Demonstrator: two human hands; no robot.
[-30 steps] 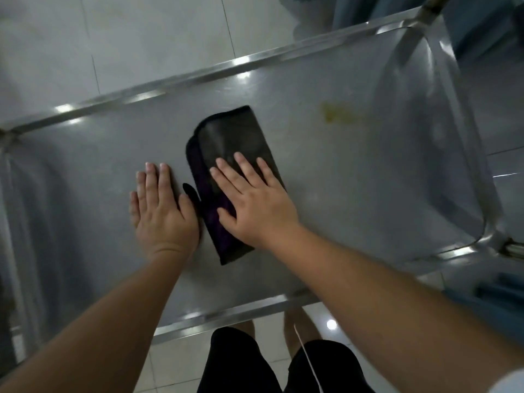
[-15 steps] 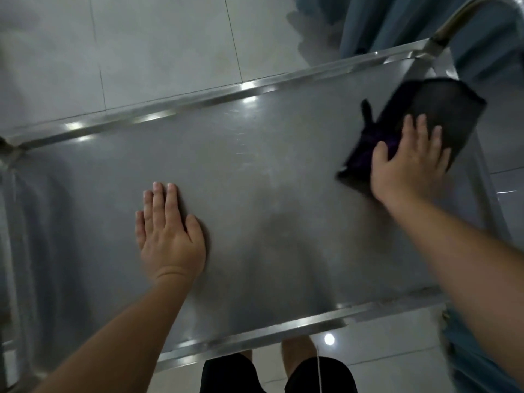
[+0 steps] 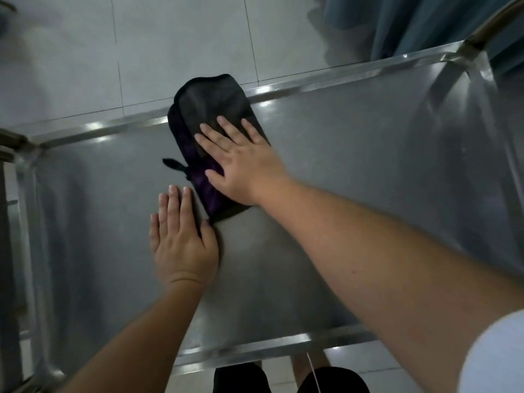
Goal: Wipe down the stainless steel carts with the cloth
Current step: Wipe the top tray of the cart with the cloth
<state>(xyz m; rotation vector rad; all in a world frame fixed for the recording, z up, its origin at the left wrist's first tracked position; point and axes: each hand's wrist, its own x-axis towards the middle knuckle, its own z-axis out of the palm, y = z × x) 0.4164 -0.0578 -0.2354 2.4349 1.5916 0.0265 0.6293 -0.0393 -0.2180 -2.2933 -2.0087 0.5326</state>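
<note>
We've got the right hand (image 3: 243, 165) pressed flat on the dark cloth (image 3: 209, 131), fingers spread and extended, not clenched, nothing pinched — palm pressure only. The cloth is folded, black with purple showing along its left side, lying on the cart's top shelf (image 3: 354, 177) near the far rail (image 3: 326, 83); its far end overlaps that rail. The left hand (image 3: 181, 245) lies flat and released on bare steel just beside the cloth's near corner, thumb apparently touching it, holding nothing; we judge it steadies the cart.

Step in hand, as we read it: wiping the top shelf along the far edge.

To do it well:
1. Keep the palm centred on the cloth so it doesn't bunch or slip out.
2. Wipe in long overlapping passes parallel to the rail, then work toward the near rail (image 3: 255, 347).
3. Run the overhanging end along the rail lip and into the corners, where grime likely collects.
4. Keep the bracing hand clear of the wiping path, and cover its patch too.

Streaks or remaining dirt: we can't tell, reflections hide it.
</note>
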